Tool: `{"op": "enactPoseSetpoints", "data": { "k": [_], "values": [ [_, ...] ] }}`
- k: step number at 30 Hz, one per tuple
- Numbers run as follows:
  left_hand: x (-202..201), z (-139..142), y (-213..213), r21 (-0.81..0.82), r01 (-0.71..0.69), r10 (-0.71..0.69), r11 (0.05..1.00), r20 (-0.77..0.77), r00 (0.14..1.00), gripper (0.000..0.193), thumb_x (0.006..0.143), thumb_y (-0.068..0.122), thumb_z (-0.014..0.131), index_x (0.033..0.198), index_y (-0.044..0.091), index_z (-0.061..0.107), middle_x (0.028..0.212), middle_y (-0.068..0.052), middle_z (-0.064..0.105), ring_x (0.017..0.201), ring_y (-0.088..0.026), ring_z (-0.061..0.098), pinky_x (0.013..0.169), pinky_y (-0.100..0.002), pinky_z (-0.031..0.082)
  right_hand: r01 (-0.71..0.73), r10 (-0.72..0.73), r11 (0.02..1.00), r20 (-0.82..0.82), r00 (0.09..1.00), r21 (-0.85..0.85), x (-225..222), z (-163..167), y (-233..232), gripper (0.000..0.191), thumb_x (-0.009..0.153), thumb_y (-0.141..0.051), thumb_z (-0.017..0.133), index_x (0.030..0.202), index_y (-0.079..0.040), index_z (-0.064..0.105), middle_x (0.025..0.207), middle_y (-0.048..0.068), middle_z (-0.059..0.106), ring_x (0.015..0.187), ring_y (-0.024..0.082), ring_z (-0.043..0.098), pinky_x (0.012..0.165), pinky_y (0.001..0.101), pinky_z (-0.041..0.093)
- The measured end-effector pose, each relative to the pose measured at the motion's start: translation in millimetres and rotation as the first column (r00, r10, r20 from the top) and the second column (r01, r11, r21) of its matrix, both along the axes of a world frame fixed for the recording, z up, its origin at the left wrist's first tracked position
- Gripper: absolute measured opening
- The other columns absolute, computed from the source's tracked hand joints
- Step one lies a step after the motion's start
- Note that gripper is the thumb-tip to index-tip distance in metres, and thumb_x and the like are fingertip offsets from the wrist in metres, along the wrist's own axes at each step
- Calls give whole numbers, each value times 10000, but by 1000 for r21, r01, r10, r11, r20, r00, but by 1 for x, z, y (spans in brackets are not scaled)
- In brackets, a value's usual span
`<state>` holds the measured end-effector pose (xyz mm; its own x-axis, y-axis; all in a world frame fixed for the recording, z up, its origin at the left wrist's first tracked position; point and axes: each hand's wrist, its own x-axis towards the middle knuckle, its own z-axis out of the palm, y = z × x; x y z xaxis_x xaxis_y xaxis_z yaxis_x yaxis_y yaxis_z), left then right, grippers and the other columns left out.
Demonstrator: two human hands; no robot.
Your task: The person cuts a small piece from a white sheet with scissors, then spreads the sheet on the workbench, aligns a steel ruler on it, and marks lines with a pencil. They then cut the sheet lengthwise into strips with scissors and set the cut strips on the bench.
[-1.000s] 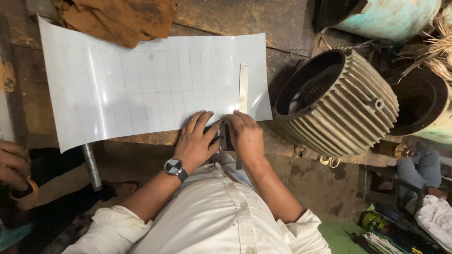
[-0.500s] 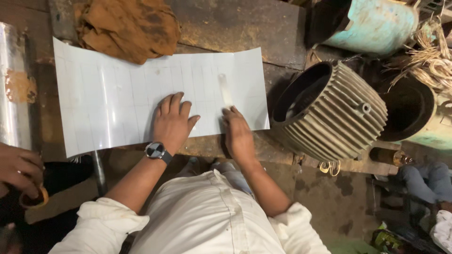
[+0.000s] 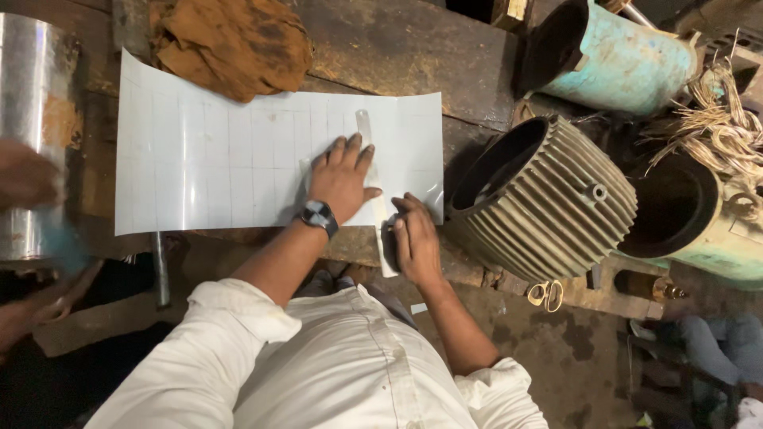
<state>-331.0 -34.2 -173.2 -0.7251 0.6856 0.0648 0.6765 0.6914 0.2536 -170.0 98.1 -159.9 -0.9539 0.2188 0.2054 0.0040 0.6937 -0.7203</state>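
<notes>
- White, glossy sheet (image 3: 214, 167) with a faint grid of squares lies flat on the dark, worn wooden bench (image 3: 381, 48), its near edge reaching the bench's front.
- The left hand (image 3: 342, 179) presses palm-down on the right part of the sheet, fingers slightly spread and straight; a dark wristwatch (image 3: 316, 216) sits on that wrist.
- Under the left fingertips lies a clear, narrow ruler (image 3: 367, 151), running from the sheet's far half toward the person.
- The right hand (image 3: 413, 238) rests at the sheet's near right corner, fingers curled together around something small and dark; what it is cannot be told.
- A white strip (image 3: 385, 258) hangs over the bench edge just beside the right hand.
- A rust-brown rag (image 3: 230, 44) lies crumpled at the far edge, overlapping the sheet's top.
- A ribbed grey motor housing (image 3: 548, 199) lies on its side just right of the sheet, its open mouth facing the hands.
- A teal cylinder (image 3: 620, 52) lies farther back; a bundle of pale wire strands (image 3: 715, 127) is at the far right.
- A shiny metal drum (image 3: 36, 135) stands at the left, with another person's blurred hand (image 3: 28, 175) in front of it.
</notes>
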Motion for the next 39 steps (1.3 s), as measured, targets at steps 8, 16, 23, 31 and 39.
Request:
{"op": "enactPoseSetpoints", "data": {
  "k": [8, 16, 23, 31, 39],
  "values": [
    [-26, 10, -5, -152, 138, -129, 979, 68, 989, 952, 870, 650, 632, 1566, 67, 345, 1663, -82, 267, 1505, -306, 268, 1157, -462, 325, -207, 211, 948, 9, 977, 243, 13, 3, 16, 567, 834, -447, 803, 999, 32, 546, 1510, 236, 458, 1454, 451, 390, 1182, 527, 346],
    [-17, 39, -1, -240, 149, -121, 959, 127, 984, 1089, 782, 706, 676, 1572, 55, 304, 1678, -84, 202, 1528, -294, 221, 1191, -450, 293, -248, 244, 938, 44, 969, 244, 20, -3, 24, 567, 856, -465, 791, 993, 31, 553, 1553, 230, 442, 1484, 439, 375, 1199, 509, 343],
    [-16, 46, 3, -253, 156, -106, 955, 200, 974, 1141, 753, 701, 704, 1581, 49, 266, 1691, -83, 163, 1542, -288, 179, 1198, -452, 272, -242, 242, 925, 35, 970, 292, 22, -9, 25, 608, 865, -502, 766, 1004, 53, 560, 1551, 235, 441, 1478, 436, 379, 1190, 511, 344],
    [-19, 32, 2, -270, 159, -109, 950, 192, 975, 1125, 765, 681, 722, 1581, 47, 275, 1693, -92, 168, 1549, -290, 181, 1216, -438, 264, -247, 250, 922, 29, 968, 297, 20, -9, 25, 608, 864, -507, 769, 969, 53, 559, 1552, 247, 439, 1479, 441, 376, 1195, 516, 341],
    [-22, 22, 0, -304, 186, -109, 934, 253, 961, 1358, 617, 727, 826, 1594, 34, 187, 1699, -101, 78, 1557, -296, 111, 1233, -445, 220, -240, 239, 925, 41, 970, 296, 20, -11, 23, 603, 858, -520, 777, 936, 34, 551, 1552, 236, 448, 1481, 437, 379, 1191, 517, 351]
  ]
}}
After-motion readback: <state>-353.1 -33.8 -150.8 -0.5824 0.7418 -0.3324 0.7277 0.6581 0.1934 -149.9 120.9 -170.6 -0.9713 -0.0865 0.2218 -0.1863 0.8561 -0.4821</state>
